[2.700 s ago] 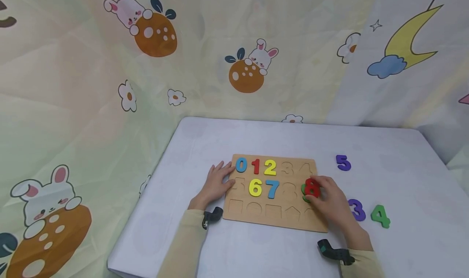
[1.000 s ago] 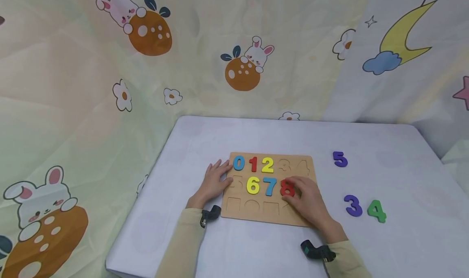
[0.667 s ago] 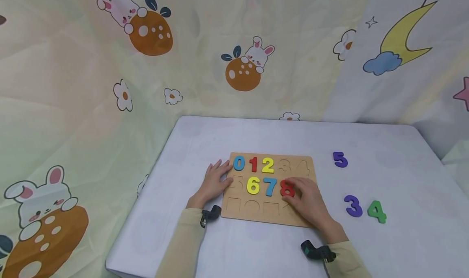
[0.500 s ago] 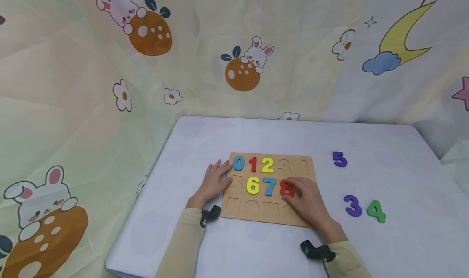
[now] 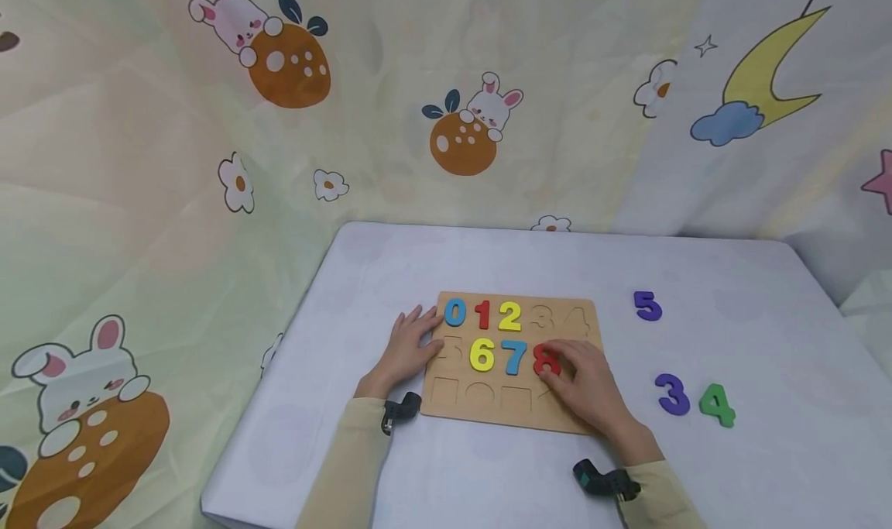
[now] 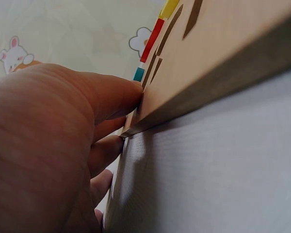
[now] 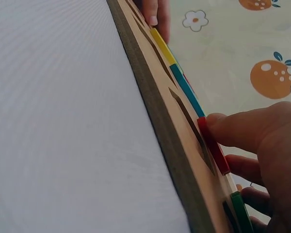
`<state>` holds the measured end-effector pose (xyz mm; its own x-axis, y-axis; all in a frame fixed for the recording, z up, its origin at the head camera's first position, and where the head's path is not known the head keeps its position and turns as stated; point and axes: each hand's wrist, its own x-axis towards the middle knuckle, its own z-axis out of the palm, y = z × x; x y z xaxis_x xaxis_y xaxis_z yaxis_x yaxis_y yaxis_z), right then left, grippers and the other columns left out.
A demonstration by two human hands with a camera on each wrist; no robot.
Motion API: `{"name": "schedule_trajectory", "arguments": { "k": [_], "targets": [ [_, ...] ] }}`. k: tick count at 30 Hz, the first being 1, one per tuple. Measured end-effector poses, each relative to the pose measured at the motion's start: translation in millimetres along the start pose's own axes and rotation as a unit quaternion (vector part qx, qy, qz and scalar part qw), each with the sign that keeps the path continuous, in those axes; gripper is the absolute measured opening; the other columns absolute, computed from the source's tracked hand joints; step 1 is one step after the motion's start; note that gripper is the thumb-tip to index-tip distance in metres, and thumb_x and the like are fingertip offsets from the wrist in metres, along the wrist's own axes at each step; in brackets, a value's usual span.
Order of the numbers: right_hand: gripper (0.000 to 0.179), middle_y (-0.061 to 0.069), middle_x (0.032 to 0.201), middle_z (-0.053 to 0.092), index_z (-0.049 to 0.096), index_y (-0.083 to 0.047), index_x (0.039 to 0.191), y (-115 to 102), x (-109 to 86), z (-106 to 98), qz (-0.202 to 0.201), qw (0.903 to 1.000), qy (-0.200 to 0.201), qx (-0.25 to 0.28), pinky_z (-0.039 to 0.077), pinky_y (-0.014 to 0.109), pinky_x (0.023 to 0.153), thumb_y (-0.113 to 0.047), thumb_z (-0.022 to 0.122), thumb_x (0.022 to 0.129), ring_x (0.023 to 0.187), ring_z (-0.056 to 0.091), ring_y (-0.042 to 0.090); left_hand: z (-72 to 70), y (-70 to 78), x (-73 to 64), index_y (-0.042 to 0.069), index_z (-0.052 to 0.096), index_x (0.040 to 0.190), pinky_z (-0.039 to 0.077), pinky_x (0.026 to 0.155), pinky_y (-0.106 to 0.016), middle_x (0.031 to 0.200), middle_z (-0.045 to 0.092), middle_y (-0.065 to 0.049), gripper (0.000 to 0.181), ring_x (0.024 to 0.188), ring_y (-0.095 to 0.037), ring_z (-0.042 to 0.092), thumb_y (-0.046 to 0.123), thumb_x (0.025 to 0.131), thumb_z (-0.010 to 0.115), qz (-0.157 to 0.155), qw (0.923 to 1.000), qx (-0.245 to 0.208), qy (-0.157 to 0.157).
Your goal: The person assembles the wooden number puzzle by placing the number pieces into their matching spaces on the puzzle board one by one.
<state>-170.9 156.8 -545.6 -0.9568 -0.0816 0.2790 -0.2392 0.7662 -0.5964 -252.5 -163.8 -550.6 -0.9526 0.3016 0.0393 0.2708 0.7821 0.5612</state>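
My right hand (image 5: 588, 382) pinches a red number 8 (image 5: 546, 359) between thumb and fingers, over the middle row of a wooden number puzzle board (image 5: 488, 420). In the right wrist view the red 8 (image 7: 213, 145) stands a little above the board's face, thumb and a fingertip at its ends. A green piece (image 7: 241, 212) lies under that hand, hidden in the head view. My left hand (image 5: 404, 352) rests at the board's left edge with fingers spread; its thumb (image 6: 119, 93) touches the rim. Blue 0 (image 5: 455, 312), red 1, yellow 2, yellow 6 (image 5: 482, 355) and blue 7 (image 5: 513, 357) sit on the board.
Right of the board lie a purple 5 (image 5: 647, 306), a purple 3 (image 5: 672, 394) and a green 4 (image 5: 717, 405) on the white table (image 5: 780, 343). Bare outlines of 3, 4 and 5 show on the board, with shape outlines in the front row. A printed curtain (image 5: 376, 64) hangs behind.
My right hand has moved left with the red 8, from over the green piece to beside the blue 7. It has held still there for the last second. My left hand has stayed put.
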Motion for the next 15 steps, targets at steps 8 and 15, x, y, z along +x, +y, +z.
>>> {"name": "schedule_trajectory", "arguments": {
  "k": [8,15],
  "targets": [
    [0.049,0.008,0.125,0.063,0.064,-0.013,0.123,1.9,1.2,0.2,0.002,1.0,-0.006,-0.003,0.042,0.054,0.104,-0.026,0.082,0.08,0.121,0.05,0.028,-2.3,2.6,-0.4,0.018,0.05,0.144,-0.002,0.123,-0.043,0.157,0.035,0.002,0.052,0.15,-0.021,0.014,0.03,0.095,0.061,-0.003,1.0,0.003,0.002],
    [0.045,0.009,0.128,0.061,0.062,-0.012,0.125,2.7,-0.8,-4.0,0.01,0.9999,-0.004,0.012,0.042,0.056,0.104,-0.024,0.078,0.084,0.124,0.049,0.031,-0.6,1.5,-0.1,0.017,0.05,0.144,-0.002,0.123,-0.042,0.157,0.035,0.001,0.052,0.15,-0.021,0.013,0.03,0.095,0.061,-0.005,1.0,0.0,-0.001]
  ]
}}
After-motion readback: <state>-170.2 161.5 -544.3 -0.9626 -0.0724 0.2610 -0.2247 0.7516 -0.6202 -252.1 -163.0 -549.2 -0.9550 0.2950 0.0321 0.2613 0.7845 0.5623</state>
